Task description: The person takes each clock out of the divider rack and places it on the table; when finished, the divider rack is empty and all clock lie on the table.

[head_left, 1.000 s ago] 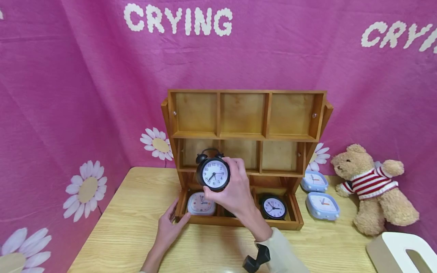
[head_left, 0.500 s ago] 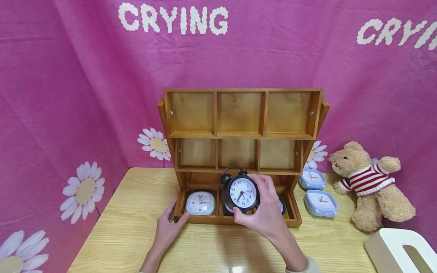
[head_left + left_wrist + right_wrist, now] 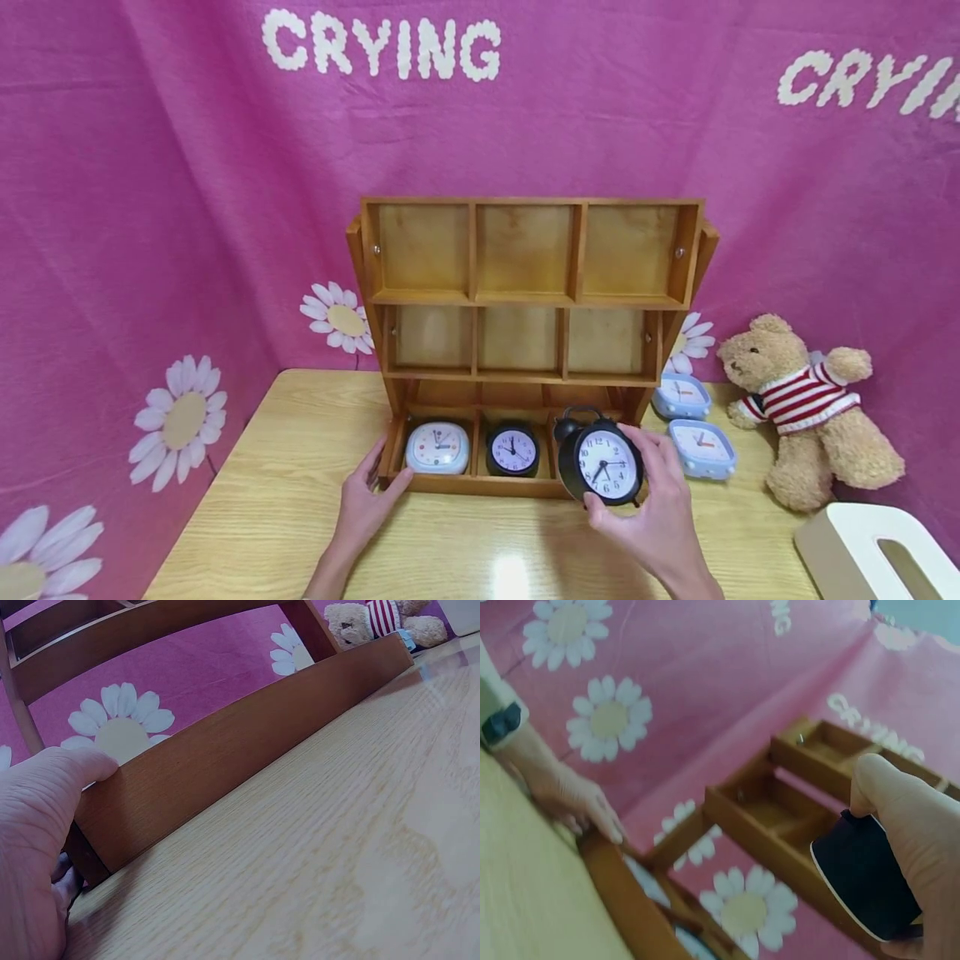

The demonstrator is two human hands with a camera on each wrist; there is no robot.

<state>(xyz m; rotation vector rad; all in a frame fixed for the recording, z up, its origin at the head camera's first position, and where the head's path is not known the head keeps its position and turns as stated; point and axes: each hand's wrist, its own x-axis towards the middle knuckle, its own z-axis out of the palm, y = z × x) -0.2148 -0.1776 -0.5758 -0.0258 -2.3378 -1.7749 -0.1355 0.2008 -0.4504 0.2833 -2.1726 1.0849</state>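
A black twin-bell alarm clock (image 3: 607, 463), its white face towards me, is gripped by my right hand (image 3: 660, 517) between thumb and fingers. It is in front of the bottom-right compartment of a tiered wooden shelf (image 3: 525, 302) and hides most of it. The right wrist view shows the clock's dark side (image 3: 866, 874) under the thumb. My left hand (image 3: 367, 504) holds the shelf's bottom left corner, thumb over the front board (image 3: 225, 761). A white-faced clock (image 3: 437, 447) lies in the bottom-left compartment, a black round clock (image 3: 513, 450) in the middle one.
Two blue clocks (image 3: 702, 449) lie right of the shelf on the wooden table (image 3: 442, 550). Beyond them sits a teddy bear (image 3: 810, 400) in a striped sweater. A white box with a slot (image 3: 862, 542) stands at the front right. A pink cloth (image 3: 600, 125) hangs behind.
My right hand has carried the twin-bell clock rightwards and down, from over the left part of the shelf to its bottom-right compartment. The middle clock is uncovered. My left hand stays at the corner.
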